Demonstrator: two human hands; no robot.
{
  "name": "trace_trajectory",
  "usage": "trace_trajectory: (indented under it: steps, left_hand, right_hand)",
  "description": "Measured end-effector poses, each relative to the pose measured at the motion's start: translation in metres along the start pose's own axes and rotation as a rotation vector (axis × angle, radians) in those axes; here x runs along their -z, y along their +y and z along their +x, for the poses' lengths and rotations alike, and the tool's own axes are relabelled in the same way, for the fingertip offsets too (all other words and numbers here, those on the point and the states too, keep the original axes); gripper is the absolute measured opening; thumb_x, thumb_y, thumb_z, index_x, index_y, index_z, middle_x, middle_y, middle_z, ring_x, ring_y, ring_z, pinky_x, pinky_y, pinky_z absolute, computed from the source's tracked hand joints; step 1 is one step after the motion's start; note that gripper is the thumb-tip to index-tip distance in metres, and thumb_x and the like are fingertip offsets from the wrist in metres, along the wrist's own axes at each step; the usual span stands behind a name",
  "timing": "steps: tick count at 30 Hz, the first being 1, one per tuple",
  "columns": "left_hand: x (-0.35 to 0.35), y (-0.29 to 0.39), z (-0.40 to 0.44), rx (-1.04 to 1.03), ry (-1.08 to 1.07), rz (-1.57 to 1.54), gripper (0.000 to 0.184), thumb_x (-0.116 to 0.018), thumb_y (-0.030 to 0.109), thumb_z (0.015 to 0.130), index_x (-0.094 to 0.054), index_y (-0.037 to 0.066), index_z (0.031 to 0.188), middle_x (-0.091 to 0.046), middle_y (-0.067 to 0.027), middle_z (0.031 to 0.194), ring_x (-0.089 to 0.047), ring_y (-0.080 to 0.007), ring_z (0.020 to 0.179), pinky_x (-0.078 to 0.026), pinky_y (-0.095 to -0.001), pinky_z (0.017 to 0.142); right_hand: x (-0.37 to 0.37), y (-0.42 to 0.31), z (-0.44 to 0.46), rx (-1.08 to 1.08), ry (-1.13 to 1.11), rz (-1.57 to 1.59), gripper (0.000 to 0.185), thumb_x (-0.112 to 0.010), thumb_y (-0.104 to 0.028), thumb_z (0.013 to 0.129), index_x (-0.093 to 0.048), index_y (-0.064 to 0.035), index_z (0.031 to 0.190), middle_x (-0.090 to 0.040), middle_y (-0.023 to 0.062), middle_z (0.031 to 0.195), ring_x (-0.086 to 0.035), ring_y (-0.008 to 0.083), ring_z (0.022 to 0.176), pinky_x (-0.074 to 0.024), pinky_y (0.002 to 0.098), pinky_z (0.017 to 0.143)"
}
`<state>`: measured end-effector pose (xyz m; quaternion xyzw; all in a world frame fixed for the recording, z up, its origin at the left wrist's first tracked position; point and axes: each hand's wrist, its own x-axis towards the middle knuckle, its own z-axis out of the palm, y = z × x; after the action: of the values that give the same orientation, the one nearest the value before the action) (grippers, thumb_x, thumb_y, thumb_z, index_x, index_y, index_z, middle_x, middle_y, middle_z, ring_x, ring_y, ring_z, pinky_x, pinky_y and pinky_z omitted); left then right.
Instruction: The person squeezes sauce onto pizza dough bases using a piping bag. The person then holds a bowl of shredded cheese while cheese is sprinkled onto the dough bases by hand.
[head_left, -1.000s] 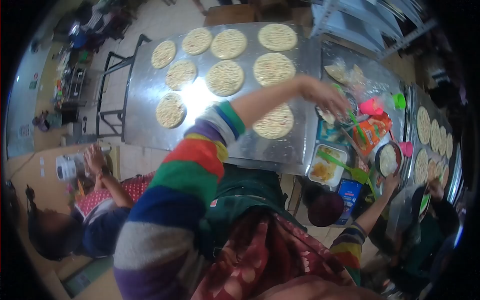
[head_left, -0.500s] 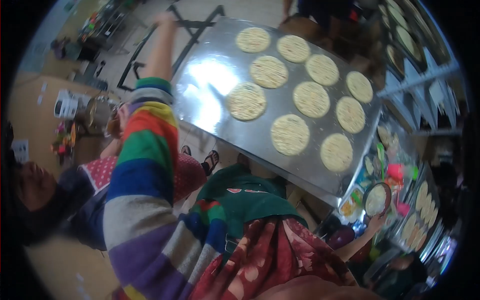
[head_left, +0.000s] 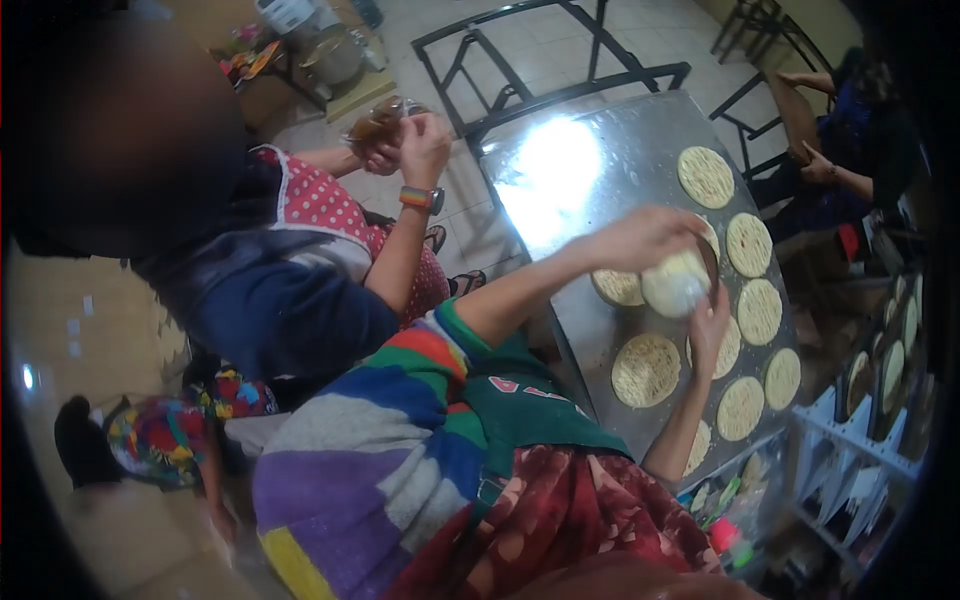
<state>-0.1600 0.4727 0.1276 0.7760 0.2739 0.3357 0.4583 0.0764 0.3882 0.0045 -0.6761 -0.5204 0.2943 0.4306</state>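
Observation:
A brown-rimmed bowl (head_left: 676, 284) with pale cream contents is between my hands, above the metal tray. My right hand (head_left: 709, 322) grips its near right side. My left hand (head_left: 652, 236), at the end of a striped sleeve, is closed at the bowl's far edge, its fingertips partly hidden. Below lie several round flat dough discs with pale, lined tops; one disc (head_left: 646, 371) sits just in front of the bowl, another (head_left: 706, 177) beyond it. The bowl and hands cover parts of other discs.
The metal tray (head_left: 545, 170) rests by a black metal frame (head_left: 560, 95). At left, a person in a polka-dot apron (head_left: 310, 200) holds a wrapped brown item (head_left: 385, 120). Another person (head_left: 850, 150) sits far right. A rack (head_left: 850, 450) with discs stands at right.
My left hand has come from far beyond the tray's left corner to the bowl. My right hand has brought the bowl from the right side over the tray. The view has turned.

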Motion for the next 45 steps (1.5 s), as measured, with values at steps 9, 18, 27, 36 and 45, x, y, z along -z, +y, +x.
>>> trace_trajectory:
  steps: [9, 18, 27, 36, 45]
  left_hand:
    - [0.059, -0.093, -0.091, 0.497, 0.481, 0.389, 0.029, -0.049, 0.013, 0.092, -0.059, 0.004, 0.117, -0.065, -0.0177, 0.109, -0.065, -0.0299, 0.093, -0.051, -0.0370, 0.084]
    - [0.075, -0.155, -0.099, 0.670, 0.422, 0.275, 0.034, -0.050, 0.013, 0.092, -0.054, 0.003, 0.124, -0.064, -0.0165, 0.110, -0.065, -0.0252, 0.087, -0.051, -0.0349, 0.080]
    - [0.103, -0.146, -0.072, 0.679, 0.248, 0.307, 0.041, -0.059, 0.036, 0.089, -0.058, 0.003, 0.114, -0.064, -0.0121, 0.092, -0.063, -0.0218, 0.070, -0.050, -0.0350, 0.067]
    - [0.119, -0.153, -0.032, 0.552, 0.200, 0.063, 0.033, -0.057, 0.034, 0.092, -0.061, 0.002, 0.102, -0.064, -0.0047, 0.081, -0.060, -0.0166, 0.069, -0.048, -0.0303, 0.063]
    - [0.184, -0.116, -0.018, 0.452, 0.086, -0.656, 0.017, -0.050, 0.024, 0.098, -0.058, 0.009, 0.101, -0.056, 0.0037, 0.091, -0.053, -0.0051, 0.078, -0.042, -0.0199, 0.065]
  right_hand:
    - [-0.176, -0.033, 0.129, 0.170, -0.225, -0.159, 0.036, -0.044, -0.012, 0.083, -0.056, -0.0012, 0.115, -0.065, 0.0278, 0.098, -0.064, 0.0413, 0.092, -0.0495, 0.0454, 0.078]
    - [-0.184, -0.064, 0.130, -0.249, -0.343, 0.002, 0.040, -0.047, -0.021, 0.092, -0.050, 0.0000, 0.125, -0.065, 0.0219, 0.087, -0.067, 0.0325, 0.073, -0.0532, 0.0437, 0.070]
    - [-0.193, -0.100, 0.087, 0.318, -0.076, -0.345, 0.033, -0.064, -0.022, 0.086, -0.060, -0.0086, 0.116, -0.064, 0.0150, 0.096, -0.062, 0.0298, 0.086, -0.0485, 0.0395, 0.076]
    - [-0.200, -0.139, 0.099, -0.170, -0.095, 0.327, 0.023, -0.058, -0.020, 0.093, -0.063, -0.0035, 0.108, -0.067, 0.0044, 0.083, -0.057, 0.0086, 0.067, -0.0457, 0.0236, 0.059]
    - [-0.172, -0.185, 0.092, -0.274, -0.062, 0.658, 0.055, -0.054, -0.040, 0.094, -0.041, -0.0056, 0.136, -0.056, 0.0110, 0.120, -0.059, 0.0120, 0.093, -0.0490, 0.0248, 0.069]
